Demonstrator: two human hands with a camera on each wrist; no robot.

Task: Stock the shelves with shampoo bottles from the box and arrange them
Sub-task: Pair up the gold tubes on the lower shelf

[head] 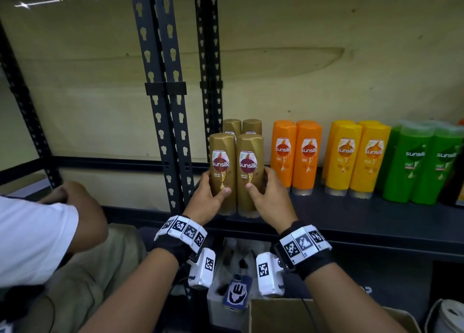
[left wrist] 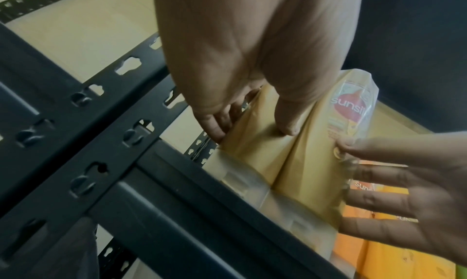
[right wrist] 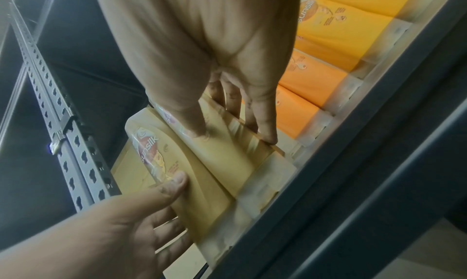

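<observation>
The shelf (head: 351, 222) carries rows of green (head: 411, 167), yellow (head: 356, 159) and orange bottles (head: 293, 154), with gold bottles (head: 236, 174) upright at its left end. The left hand (head: 208, 197) grasps the front-left gold bottle; the right hand (head: 268, 197) grasps the front-right one, thumbs across the labels.

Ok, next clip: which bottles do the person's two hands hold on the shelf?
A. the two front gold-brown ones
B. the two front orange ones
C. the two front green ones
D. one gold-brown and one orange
A: in the head view the left hand grips the left front gold-brown bottle and the right hand grips the right front gold-brown bottle; the orange bottles stand untouched.
</observation>
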